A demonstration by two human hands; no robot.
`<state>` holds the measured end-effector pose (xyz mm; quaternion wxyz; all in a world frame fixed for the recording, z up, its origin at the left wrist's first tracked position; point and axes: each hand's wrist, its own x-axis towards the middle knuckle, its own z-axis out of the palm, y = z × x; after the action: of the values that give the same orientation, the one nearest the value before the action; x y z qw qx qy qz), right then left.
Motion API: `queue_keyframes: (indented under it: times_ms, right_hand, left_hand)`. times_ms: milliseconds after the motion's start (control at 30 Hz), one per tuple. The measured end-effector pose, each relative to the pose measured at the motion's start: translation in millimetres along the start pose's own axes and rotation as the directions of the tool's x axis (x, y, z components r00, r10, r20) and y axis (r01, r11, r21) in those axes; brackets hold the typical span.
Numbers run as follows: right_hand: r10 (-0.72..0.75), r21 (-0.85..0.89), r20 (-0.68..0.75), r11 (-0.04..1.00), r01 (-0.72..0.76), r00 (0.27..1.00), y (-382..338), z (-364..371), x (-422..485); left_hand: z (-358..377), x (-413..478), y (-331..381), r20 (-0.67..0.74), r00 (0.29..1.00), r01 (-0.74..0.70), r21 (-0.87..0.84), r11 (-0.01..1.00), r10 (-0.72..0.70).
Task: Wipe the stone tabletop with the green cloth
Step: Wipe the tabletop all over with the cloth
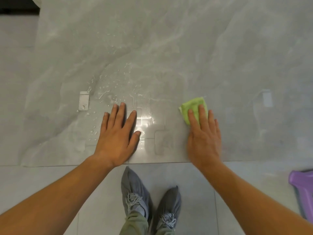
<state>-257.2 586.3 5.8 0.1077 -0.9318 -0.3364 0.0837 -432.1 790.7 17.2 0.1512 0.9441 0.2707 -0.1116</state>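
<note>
Green folded cloth (194, 108) flat under right hand (204, 133), fingers straight; left hand (116, 133) flat, fingers spread, on wet grey stone table (169, 56).

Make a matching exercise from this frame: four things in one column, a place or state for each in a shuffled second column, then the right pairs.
Things
1. left hand
2. right hand
3. water droplets
4. purple object

Places or states
A. at the right edge of the view, below the table's near edge
B. pressing flat on the green cloth
C. flat on the bare stone tabletop
D. scattered on the stone, mostly beyond the left hand

Pairs: 1-C, 2-B, 3-D, 4-A
</note>
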Motion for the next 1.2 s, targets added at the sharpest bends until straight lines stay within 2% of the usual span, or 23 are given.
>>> queue_keyframes:
  times_ms: [67,133,200,267,333,400,433,500,600,667,733,800,867,900,933,1000,1067,1133,1200]
  right_hand:
    - [-0.130,-0.003,0.060,0.991,0.130,0.990,-19,8,-24]
    - [-0.340,0.011,0.110,0.940,0.341,0.934,-27,13,-45]
    - [-0.457,0.010,0.119,0.888,0.459,0.882,-15,12,-42]
    - [-0.378,0.004,0.102,0.925,0.379,0.920,-3,9,-27]
    - [-0.147,0.014,0.069,0.989,0.147,0.987,3,5,-14]
    - [0.025,0.029,0.022,0.999,-0.025,0.999,-5,6,-13]
    - [0.049,0.027,0.004,0.998,-0.049,0.999,-14,8,-17]
    - [-0.041,0.012,0.014,0.999,0.041,0.999,-41,18,-32]
    - [-0.296,0.001,0.089,0.955,0.298,0.951,-70,33,-50]
    - [-0.363,0.006,0.093,0.931,0.364,0.927,-69,33,-48]
    - [-0.303,0.009,0.071,0.953,0.303,0.950,-63,29,-38]
    - [-0.110,0.047,0.028,0.993,0.109,0.994,-70,28,-25]
    - [0.043,0.064,-0.009,0.997,-0.043,0.999,-95,32,-24]
    - [0.017,0.055,-0.009,0.998,-0.016,1.000,-109,36,-30]
    - [-0.073,0.047,0.011,0.996,0.072,0.997,-121,40,-38]
    - [-0.277,0.037,0.073,0.961,0.275,0.958,-127,45,-53]
    - [-0.374,0.024,0.102,0.927,0.374,0.922,-120,42,-46]
    - [-0.332,-0.009,0.098,0.942,0.334,0.938,-116,40,-25]
    - [-0.177,0.011,0.073,0.984,0.176,0.982,-124,39,-3]
  left_hand:
    - [4,-4,1,0.004,1.000,0.010,0.011,1.000,-0.010]
    - [4,-4,1,-0.011,0.999,0.031,0.010,0.999,-0.031]
    - [2,-3,1,-0.016,0.999,0.045,0.000,0.999,-0.045]
    - [0,-2,0,-0.009,0.999,0.043,0.005,0.999,-0.043]
    - [-1,-2,-1,-0.008,0.999,0.034,0.008,0.999,-0.034]
    - [1,-3,-3,-0.014,0.999,0.031,0.001,1.000,-0.031]
    - [1,-3,-4,-0.014,1.000,0.027,-0.004,1.000,-0.027]
    - [2,-4,-8,-0.009,1.000,0.006,-0.020,1.000,-0.006]
    - [-1,-9,-19,-0.008,0.998,-0.055,-0.074,0.996,0.055]
    - [-4,-17,-34,-0.036,0.998,-0.061,-0.055,0.997,0.059]
    - [-8,-26,-51,-0.058,0.998,-0.004,-0.009,1.000,0.004]
    - [-11,-33,-67,-0.065,0.996,0.060,0.010,0.998,-0.059]
    - [-13,-35,-79,-0.058,0.996,0.072,0.015,0.997,-0.071]
    - [-14,-35,-84,-0.050,0.996,0.072,0.022,0.997,-0.071]
    - [-15,-35,-88,-0.040,0.997,0.071,0.030,0.997,-0.070]
    - [-16,-34,-94,-0.022,0.998,0.066,0.034,0.997,-0.065]
    - [-19,-33,-96,-0.017,0.998,0.058,0.029,0.998,-0.058]
    - [-23,-31,-97,-0.017,0.998,0.054,0.020,0.998,-0.054]
    - [-26,-29,-99,-0.017,0.999,0.051,0.016,0.999,-0.050]
